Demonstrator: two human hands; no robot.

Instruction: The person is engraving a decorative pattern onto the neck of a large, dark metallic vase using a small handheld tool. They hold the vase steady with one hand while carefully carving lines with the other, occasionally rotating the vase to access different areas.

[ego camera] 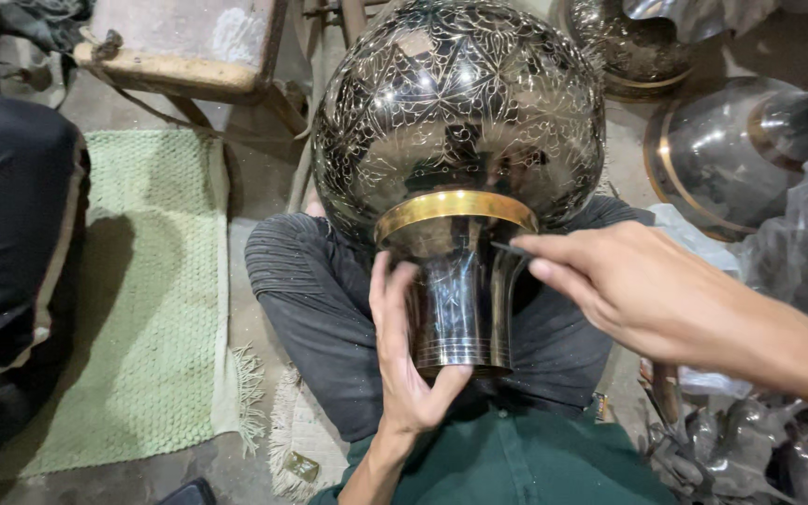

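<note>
The left hand [404, 360] cups the flared neck of the dark engraved round metal vase [458, 140], while the right hand's [628, 281] pinched fingers press a thin graver [509, 249] at its brass band [455, 208], needing steady pressure.

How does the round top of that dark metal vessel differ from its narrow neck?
The round body is a wide globe covered in fine engraved floral lines; the neck is a slim flared tube, plain and smooth. The body lies away from the hands, while the left hand holds the neck and the right hand puts a thin tool to it. Both are dark, glossy metal, joined at a brass band.
</note>
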